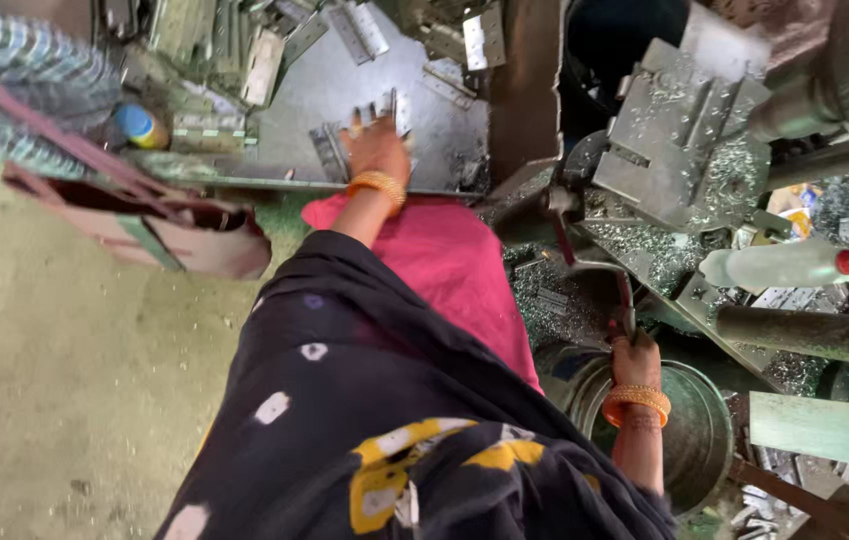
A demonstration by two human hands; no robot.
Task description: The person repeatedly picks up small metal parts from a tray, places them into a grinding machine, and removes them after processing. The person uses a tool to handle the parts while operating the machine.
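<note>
A dark spotted shawl (364, 420) fills the foreground, the right hand (634, 360) gripping a machine lever (596, 268) while the left hand (376, 148) holds metal hinges (359, 125) on the table (344, 80) near a clear red-capped bottle (779, 265).

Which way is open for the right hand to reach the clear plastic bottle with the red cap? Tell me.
Probably yes. The right hand grips a red-handled lever, so it must let go first. The bottle lies on its side on the swarf-covered machine bed to that hand's right, with nothing visibly standing between them.
</note>
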